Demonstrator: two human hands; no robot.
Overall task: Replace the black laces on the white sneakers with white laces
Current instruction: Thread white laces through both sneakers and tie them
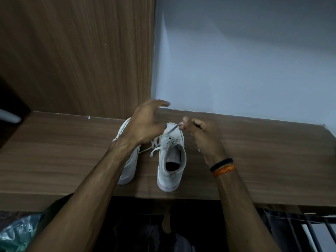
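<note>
Two white sneakers stand side by side on a wooden shelf [54, 151], toes pointing away from me. The right sneaker [171, 160] has white laces threaded through its eyelets, with loose ends hanging off its left side. A white lace [172, 129] stretches taut above its toe. My right hand [201, 133] pinches one end of that lace. My left hand [145, 124] hovers over the left sneaker [128, 171], thumb side at the lace's other end, its fingers spread and blurred. My left forearm hides most of the left sneaker. No black lace is visible.
A wood-grain panel [76, 51] rises behind the shelf on the left, and a pale wall [245, 60] on the right. Below the shelf's front edge lie dark clothes, a plastic bag [16, 233] at left and a metal rack [300, 228] at right.
</note>
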